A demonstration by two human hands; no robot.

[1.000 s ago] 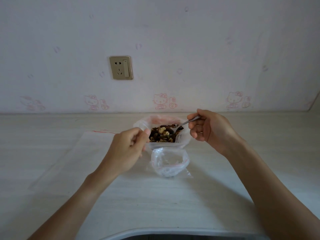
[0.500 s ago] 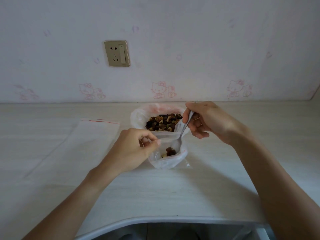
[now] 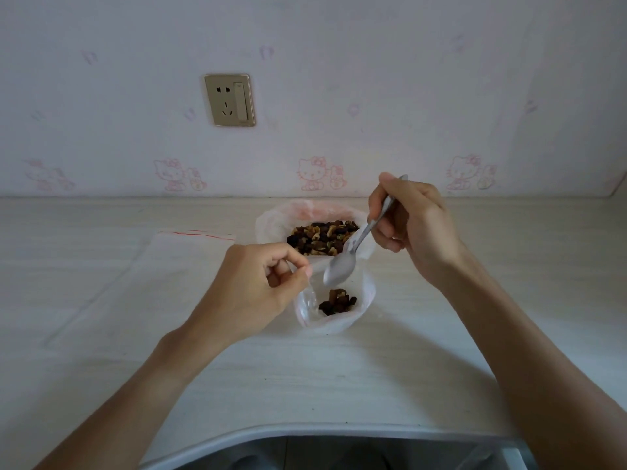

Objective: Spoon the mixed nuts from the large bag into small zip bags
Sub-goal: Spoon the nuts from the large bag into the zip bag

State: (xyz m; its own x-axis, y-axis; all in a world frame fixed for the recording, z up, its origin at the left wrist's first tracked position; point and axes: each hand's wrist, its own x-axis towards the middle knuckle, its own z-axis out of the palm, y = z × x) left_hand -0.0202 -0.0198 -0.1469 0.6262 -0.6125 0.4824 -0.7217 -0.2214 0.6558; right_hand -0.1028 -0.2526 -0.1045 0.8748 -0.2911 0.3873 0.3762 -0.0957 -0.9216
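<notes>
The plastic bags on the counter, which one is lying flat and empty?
The flat zip bag with the red strip, left of the left hand. The large bag and small bag stand open holding nuts.

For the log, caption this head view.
Left hand holds small bag open; right hand lifts empty spoon.

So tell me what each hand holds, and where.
Right hand grips the spoon by its handle; left hand pinches the small zip bag at its rim.
</notes>
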